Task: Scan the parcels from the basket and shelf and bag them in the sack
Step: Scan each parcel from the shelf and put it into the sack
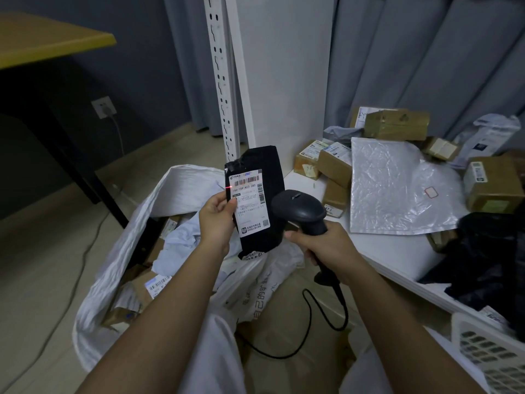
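Observation:
My left hand (217,216) holds a black plastic parcel (265,177) upright, its white shipping label facing me. A short red scan line glows at the label's left edge, beside the barcode. My right hand (326,245) grips a black handheld scanner (301,209), its head close to the parcel's right side and aimed at it. Below both hands the white woven sack (136,223) stands open, with several boxes and white mailers inside. The white shelf (397,251) on the right carries several cardboard boxes (396,125) and a silvery mailer (392,177). A white basket (488,356) shows at bottom right.
The scanner's black cable (309,314) loops down in front of the shelf edge. A perforated white shelf upright (224,89) rises behind the parcel. A yellow-topped table (54,41) with a black leg stands at left. Dark parcels (488,257) lie on the shelf's right end.

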